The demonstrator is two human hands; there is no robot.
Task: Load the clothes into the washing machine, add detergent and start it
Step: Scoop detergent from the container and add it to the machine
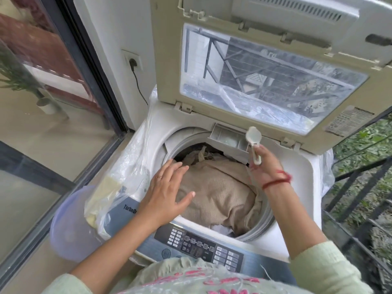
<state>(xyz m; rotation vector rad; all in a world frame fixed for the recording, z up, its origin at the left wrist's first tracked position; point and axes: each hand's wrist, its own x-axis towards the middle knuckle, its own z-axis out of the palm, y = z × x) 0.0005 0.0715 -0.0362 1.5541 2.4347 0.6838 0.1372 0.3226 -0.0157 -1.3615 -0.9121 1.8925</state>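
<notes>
Your right hand (264, 164) pinches the handle of a small white plastic detergent scoop (254, 143), fingers closed around its lower half. The scoop's long axis runs nearly upright, tilting slightly left: the round bowl is on top, the slotted handle end points down toward you. Its bowl sits just in front of the open detergent drawer (230, 139), a shallow cream plastic tray with compartments at the back rim of the tub opening.

Your left hand (167, 190) lies flat, fingers spread wide and gripping nothing, over the front-left rim of the opening, fingertips reaching onto the beige knitted garment (220, 192). That soft, ribbed cloth fills the round drum almost to the rim, with darker crumpled fabric behind it and a bit of white cloth at the near edge.

The white top-loading washing machine (301, 200) stands with its cream, glass-windowed lid (265, 66) raised at the back. The dark button panel (199, 244) runs along the near edge. Clear crinkled plastic sheeting (125, 172) drapes the machine's left side, beside a pale lilac plastic tub (70, 228).
</notes>
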